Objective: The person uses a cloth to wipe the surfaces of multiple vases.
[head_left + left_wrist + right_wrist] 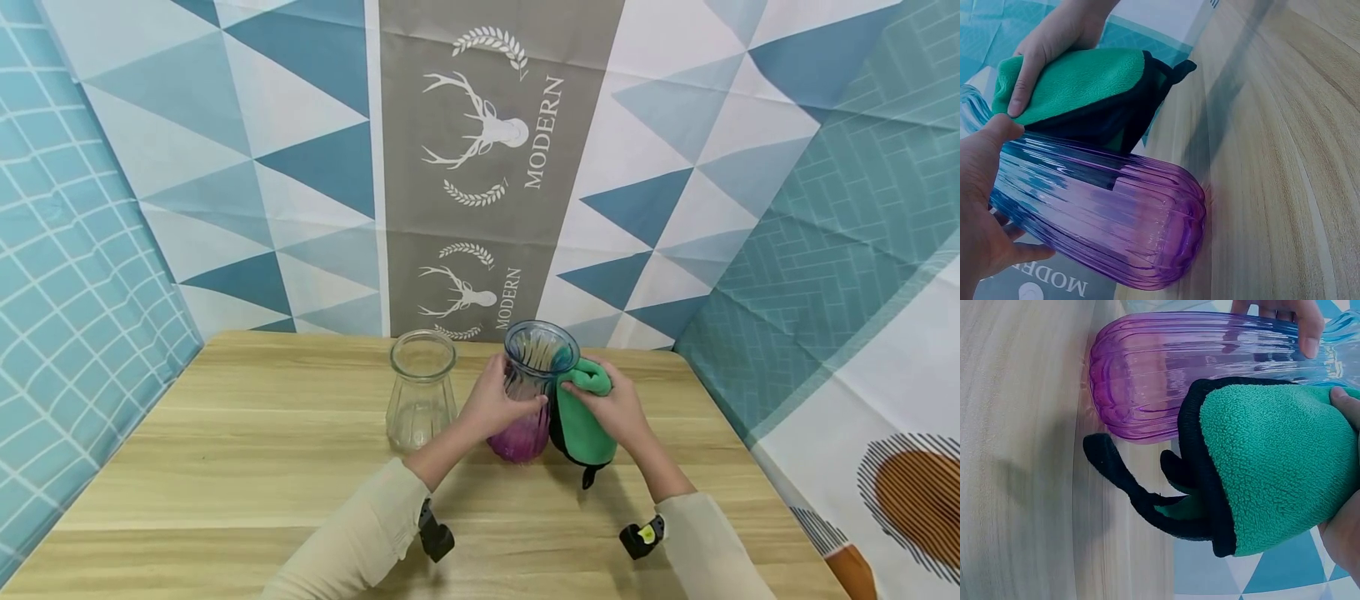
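Observation:
A ribbed glass vase (522, 437), blue at the flared rim and purple at the base, stands roughly upright at the table's back middle. My left hand (495, 398) grips its upper part from the left, thumb in front. Whether the base (1175, 231) touches the wood I cannot tell. On the vase's right side, my right hand (617, 404) pinches a folded green towel (588, 429) with black edging and a black loop (1107, 459). The towel lies against the glass near the neck. Part of the right hand is hidden behind the towel in the right wrist view.
Left of the coloured vase stands a clear glass vase (422, 408), close to my left forearm. Both are on a light wooden table (225, 467). Patterned cloth panels (315, 167) rise behind the table's back edge and along both sides.

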The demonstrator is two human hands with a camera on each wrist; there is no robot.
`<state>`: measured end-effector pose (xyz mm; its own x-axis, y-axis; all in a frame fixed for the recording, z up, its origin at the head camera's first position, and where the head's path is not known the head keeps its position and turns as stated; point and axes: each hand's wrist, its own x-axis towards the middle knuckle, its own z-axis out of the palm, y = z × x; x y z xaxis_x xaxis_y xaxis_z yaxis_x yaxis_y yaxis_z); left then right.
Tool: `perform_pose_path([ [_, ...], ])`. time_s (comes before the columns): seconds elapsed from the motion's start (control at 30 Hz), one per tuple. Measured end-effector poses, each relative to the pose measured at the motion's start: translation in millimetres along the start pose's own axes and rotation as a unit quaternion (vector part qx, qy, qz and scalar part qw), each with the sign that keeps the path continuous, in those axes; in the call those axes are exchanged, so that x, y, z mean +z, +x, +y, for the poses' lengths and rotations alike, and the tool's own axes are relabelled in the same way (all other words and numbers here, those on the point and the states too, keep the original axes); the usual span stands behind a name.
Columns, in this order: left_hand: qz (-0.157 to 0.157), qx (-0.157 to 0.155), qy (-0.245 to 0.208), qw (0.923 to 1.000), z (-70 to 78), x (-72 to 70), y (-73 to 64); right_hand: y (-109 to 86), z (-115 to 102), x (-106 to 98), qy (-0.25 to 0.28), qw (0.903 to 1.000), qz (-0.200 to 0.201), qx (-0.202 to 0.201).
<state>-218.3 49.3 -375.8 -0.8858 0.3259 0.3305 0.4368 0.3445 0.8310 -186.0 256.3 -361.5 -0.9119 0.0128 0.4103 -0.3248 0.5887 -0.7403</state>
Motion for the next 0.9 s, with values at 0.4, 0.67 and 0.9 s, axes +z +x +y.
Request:
perform_pose_path([
  [0.4,-0.005,0.008,0.011,0.9999,-0.5,1.0,-0.2,0.2,-0.4,1.8,-0.005,0.9995,-0.014,-0.027],
  [0.67,-0.005,0.004,0.019,0.9998,-1.9,2.2,0.9,-1.9,5.9,3.2,-0.015,0.9986,-0.044,-0.027],
  [0.9,-0.011,0.008,0.015,0.9998,-1.4,2.2,1.2,-4.4,11.3,3.7,-0.03,0.9968,-0.072,-0.018],
])
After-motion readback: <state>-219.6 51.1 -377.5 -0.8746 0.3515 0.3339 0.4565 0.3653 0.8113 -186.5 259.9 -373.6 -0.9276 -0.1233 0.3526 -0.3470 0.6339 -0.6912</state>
